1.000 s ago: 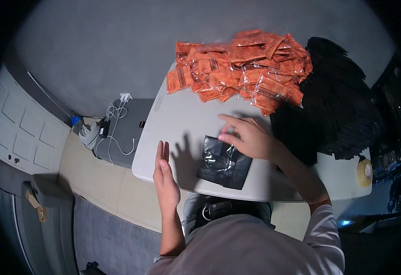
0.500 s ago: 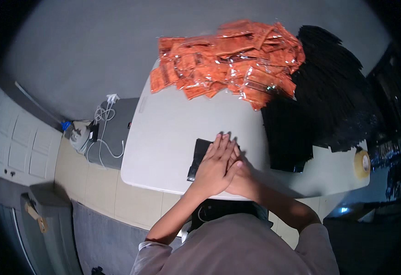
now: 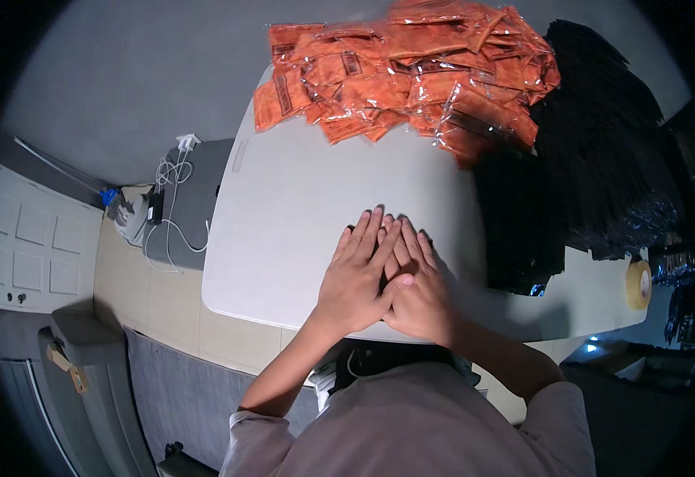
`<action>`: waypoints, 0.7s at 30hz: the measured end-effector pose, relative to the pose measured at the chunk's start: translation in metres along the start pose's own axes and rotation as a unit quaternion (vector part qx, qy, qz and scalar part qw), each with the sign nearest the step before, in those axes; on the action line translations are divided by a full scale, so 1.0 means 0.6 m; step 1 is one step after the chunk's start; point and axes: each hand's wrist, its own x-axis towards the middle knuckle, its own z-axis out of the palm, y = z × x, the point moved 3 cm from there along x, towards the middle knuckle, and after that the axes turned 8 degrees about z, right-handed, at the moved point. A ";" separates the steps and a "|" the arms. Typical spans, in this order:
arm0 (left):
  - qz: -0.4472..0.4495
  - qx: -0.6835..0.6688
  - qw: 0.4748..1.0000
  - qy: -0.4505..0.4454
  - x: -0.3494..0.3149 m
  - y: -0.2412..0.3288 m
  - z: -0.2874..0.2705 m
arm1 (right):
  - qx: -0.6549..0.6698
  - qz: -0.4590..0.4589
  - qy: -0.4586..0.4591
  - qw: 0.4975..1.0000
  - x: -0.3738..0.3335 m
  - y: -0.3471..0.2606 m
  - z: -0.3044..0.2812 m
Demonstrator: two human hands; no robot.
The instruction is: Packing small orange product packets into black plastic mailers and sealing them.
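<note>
Flatly, left hand point(image 3: 351, 285) overlaps right hand point(image 3: 425, 302) over a smooth white tabletop point(image 3: 300, 207), each grip unclenched.

Left hand point(image 3: 355, 286), right hand point(image 3: 423, 306) over table point(image 3: 300, 207), at near edge. Packets point(image 3: 411, 75) beyond; bag stack point(image 3: 606, 151) right; tape roll point(image 3: 637, 298) farther right; door point(image 3: 33, 242) far left.

Worktop point(image 3: 316, 183): plain off-white, greying in shadow toward the right edge. Along far edge, film-wrapped packets point(image 3: 411, 83) show bright orange, dark bands on several; wrap glints white. Toward right edge, flat stack point(image 3: 514, 222) and fanned pile point(image 3: 606, 151) read black, pale glints low down. Near right corner, tape roll point(image 3: 638, 285) is yellow-tan, core whitish. Shirt point(image 3: 427, 413) plain greyish mauve. Panelled door point(image 3: 41, 238) white; floor tiles point(image 3: 232, 338) cream.
</note>
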 end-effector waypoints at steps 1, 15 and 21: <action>0.004 0.012 1.000 -0.005 0.001 0.001 0.000 | -0.011 -0.005 0.009 1.000 -0.001 0.001 0.003; -0.208 0.059 0.970 0.109 -0.079 0.043 -0.073 | -0.077 -0.050 -0.002 0.996 0.018 0.033 -0.076; -0.101 -0.033 0.983 0.149 -0.030 0.075 -0.060 | -0.085 -0.027 -0.007 0.996 -0.018 0.027 -0.031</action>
